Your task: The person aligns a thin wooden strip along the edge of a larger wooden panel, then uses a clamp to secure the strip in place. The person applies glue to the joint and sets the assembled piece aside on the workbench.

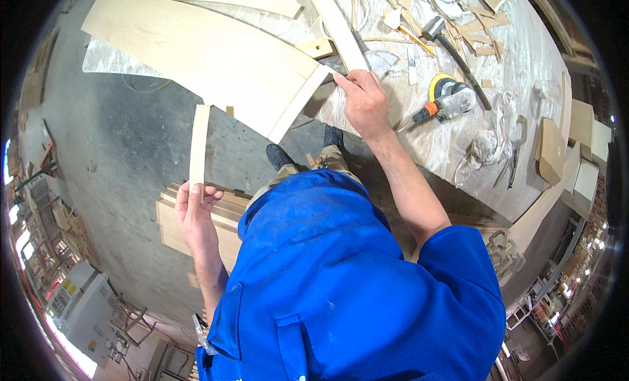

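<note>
My left hand (194, 209) pinches the lower end of a thin pale wood strip (199, 140), which stands up from the fingers. A large, slightly curved light wood panel (216, 50) lies on the table, its near end jutting past the table edge. A whiter strip (298, 106) runs along that end. My right hand (364, 102) is closed at the panel's right corner, fingertips touching the end of the white strip. Something small and dark shows by these fingertips; I cannot make out what it is. A long narrow board (339, 27) passes just beyond the right hand.
On the plastic-covered table (432, 145) lie a power sander (452, 102), a black-handled mallet (458, 57), a yellow pencil (417, 40), crumpled plastic (485, 145) and wood offcuts (481, 30). Stacked boards (171, 224) stand low beside my left forearm. Cardboard boxes (550, 152) sit at the right.
</note>
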### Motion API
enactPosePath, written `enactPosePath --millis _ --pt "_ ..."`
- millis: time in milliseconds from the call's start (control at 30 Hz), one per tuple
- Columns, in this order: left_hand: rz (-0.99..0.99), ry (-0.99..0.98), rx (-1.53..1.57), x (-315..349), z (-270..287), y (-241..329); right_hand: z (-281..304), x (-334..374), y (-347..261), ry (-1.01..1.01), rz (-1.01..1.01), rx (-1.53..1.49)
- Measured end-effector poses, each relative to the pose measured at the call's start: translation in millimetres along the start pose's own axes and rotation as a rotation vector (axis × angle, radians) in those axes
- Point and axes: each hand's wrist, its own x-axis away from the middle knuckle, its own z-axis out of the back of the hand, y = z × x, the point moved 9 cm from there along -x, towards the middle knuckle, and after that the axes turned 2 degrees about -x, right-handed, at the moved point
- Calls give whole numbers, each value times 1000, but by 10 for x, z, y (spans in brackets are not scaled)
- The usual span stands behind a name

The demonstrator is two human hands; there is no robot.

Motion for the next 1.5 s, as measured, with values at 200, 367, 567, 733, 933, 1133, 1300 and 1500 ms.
enactPosePath --millis 200,367,567,733,933,1133,1300,1500 --pt "4 15 3 9 3 -8 88 11 -62 22 -7 -11" --pt "-8 18 -21 9 -40 11 -5 47 -6 16 -39 14" --pt "9 31 -6 13 -12 -19 92 15 -43 64 -50 -49" --pt "9 20 6 6 -35 -17 12 81 -9 31 -72 -44" --pt "2 19 10 -7 -10 -17 106 123 -20 92 -70 -32" --pt "-1 9 4 -10 -44 5 1 45 -5 89 -67 -66" --pt "2 36 3 0 -5 -1 7 226 61 92 -121 -78" --pt "4 24 1 6 -17 -1 64 205 27 124 -132 -97"
